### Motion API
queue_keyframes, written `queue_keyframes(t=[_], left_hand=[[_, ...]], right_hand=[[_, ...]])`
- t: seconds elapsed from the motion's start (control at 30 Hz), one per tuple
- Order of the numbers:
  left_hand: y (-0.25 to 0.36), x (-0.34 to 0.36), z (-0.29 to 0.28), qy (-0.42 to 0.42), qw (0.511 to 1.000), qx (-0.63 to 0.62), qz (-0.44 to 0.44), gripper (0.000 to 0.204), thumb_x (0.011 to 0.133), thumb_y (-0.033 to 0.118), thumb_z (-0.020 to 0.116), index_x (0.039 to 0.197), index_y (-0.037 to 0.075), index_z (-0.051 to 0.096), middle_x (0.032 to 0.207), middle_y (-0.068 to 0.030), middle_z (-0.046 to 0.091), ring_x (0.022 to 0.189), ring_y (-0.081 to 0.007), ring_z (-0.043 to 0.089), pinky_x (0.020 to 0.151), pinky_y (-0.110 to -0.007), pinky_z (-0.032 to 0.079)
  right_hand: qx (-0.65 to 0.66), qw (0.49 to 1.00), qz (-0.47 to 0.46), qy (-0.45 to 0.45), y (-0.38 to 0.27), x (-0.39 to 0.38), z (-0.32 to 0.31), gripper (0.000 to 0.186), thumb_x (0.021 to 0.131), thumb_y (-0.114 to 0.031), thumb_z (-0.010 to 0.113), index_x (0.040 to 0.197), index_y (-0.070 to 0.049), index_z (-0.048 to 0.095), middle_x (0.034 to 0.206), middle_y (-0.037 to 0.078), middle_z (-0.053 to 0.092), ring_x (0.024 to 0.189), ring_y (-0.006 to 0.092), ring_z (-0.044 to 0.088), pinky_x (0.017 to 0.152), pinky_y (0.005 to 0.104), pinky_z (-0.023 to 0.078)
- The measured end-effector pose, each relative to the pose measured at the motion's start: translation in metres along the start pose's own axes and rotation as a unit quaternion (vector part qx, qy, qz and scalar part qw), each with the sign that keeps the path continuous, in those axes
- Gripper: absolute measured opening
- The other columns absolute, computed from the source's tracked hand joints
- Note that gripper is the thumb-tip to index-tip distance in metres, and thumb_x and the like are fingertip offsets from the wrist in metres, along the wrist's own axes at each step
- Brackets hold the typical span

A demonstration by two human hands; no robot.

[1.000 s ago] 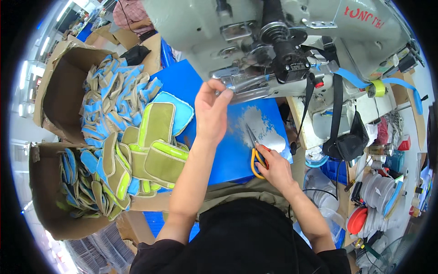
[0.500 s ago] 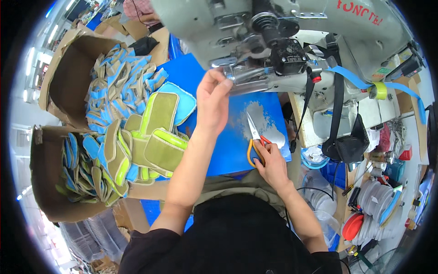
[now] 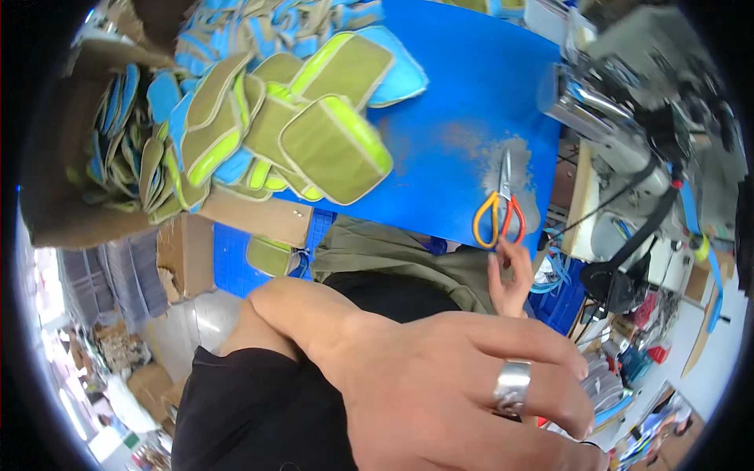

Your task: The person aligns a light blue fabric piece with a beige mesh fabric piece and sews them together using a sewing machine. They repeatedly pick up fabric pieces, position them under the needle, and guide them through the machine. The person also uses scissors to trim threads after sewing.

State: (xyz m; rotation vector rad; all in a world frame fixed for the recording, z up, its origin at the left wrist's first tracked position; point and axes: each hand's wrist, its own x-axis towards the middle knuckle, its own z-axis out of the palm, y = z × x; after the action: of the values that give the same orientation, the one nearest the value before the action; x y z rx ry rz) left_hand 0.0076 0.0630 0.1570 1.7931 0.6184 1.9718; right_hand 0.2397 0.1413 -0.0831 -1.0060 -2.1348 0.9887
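Note:
My left hand [image 3: 444, 396], wearing a silver ring, is large in the foreground, close to the camera; its fingers are bent but apart, with nothing visible in them. Beyond it, my right hand [image 3: 510, 279] is partly hidden, its fingers apart just below the scissors [image 3: 505, 188]. These have orange and red handles and lie on the blue work surface [image 3: 448, 71] over a worn grey patch. Olive pads with bright green stripes [image 3: 330, 149] are heaped at the surface's left, along with light blue pieces [image 3: 400, 74].
A cardboard box [image 3: 51, 188] holding more pads stands at the left, near a pile of blue-and-tan fabric pieces [image 3: 267, 27]. The sewing machine [image 3: 613, 133] is at the right, with straps hanging. A blue crate [image 3: 236, 259] and grey stacks [image 3: 122, 279] sit lower left.
My left hand has left the machine and come up close to the camera. My right hand has let go of the scissors. The view has swung, shifting the machine rightward and the pads upward.

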Motion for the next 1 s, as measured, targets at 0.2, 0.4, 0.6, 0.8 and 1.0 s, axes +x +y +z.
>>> queue_keyframes(t=[0.2, 0.4, 0.6, 0.8, 1.0], left_hand=[[0.014, -0.008, -0.025, -0.003, 1.000, -0.007, 0.015, 0.019, 0.094, 0.015, 0.058, 0.105, 0.004, 0.069, 0.114, -0.0183, 0.070, 0.097, -0.0317, 0.068, 0.085, -0.042, 0.054], [0.004, -0.029, -0.065, 0.027, 0.994, 0.051, 0.095, 0.017, 0.096, 0.018, 0.058, 0.096, 0.009, 0.072, 0.104, -0.0170, 0.075, 0.085, -0.0314, 0.072, 0.076, -0.041, 0.057], [-0.025, -0.050, -0.136, 0.034, 0.908, 0.379, -0.175, 0.020, 0.081, -0.002, 0.069, 0.099, 0.005, 0.074, 0.096, -0.0135, 0.072, 0.081, -0.0291, 0.070, 0.072, -0.039, 0.056], [-0.113, -0.058, -0.304, 0.114, 0.740, 0.579, -0.323, 0.021, 0.085, 0.010, 0.073, 0.106, 0.006, 0.074, 0.101, -0.0114, 0.073, 0.088, -0.0294, 0.071, 0.077, -0.039, 0.057], [-0.212, -0.067, -0.404, -0.093, 0.525, 0.783, -0.321, 0.026, 0.087, 0.027, 0.074, 0.103, 0.007, 0.075, 0.098, -0.0125, 0.074, 0.091, -0.0371, 0.071, 0.080, -0.046, 0.055]], right_hand=[[-0.135, 0.955, 0.022, -0.262, 0.023, -0.046, -0.010, 0.032, 0.085, -0.016, 0.079, 0.112, -0.002, 0.072, 0.107, 0.013, 0.069, 0.096, 0.0326, 0.066, 0.083, 0.0420, 0.053], [-0.229, 0.919, 0.008, -0.322, 0.046, -0.061, -0.004, 0.012, 0.084, -0.011, 0.073, 0.093, -0.006, 0.068, 0.093, 0.013, 0.064, 0.099, 0.0359, 0.061, 0.086, 0.0471, 0.047], [-0.027, 0.911, 0.194, -0.363, 0.032, -0.085, -0.035, 0.001, 0.088, -0.003, 0.063, 0.088, -0.002, 0.062, 0.078, 0.018, 0.061, 0.071, 0.0340, 0.064, 0.064, 0.0418, 0.049], [-0.017, 0.895, 0.294, -0.336, 0.013, -0.062, -0.018, 0.005, 0.088, -0.004, 0.071, 0.092, -0.001, 0.069, 0.080, 0.012, 0.070, 0.066, 0.0227, 0.066, 0.063, 0.0349, 0.051], [0.001, 0.937, 0.224, -0.269, 0.015, -0.051, -0.003, 0.011, 0.087, -0.001, 0.073, 0.097, -0.001, 0.071, 0.087, 0.012, 0.070, 0.072, 0.0197, 0.068, 0.064, 0.0325, 0.053]])
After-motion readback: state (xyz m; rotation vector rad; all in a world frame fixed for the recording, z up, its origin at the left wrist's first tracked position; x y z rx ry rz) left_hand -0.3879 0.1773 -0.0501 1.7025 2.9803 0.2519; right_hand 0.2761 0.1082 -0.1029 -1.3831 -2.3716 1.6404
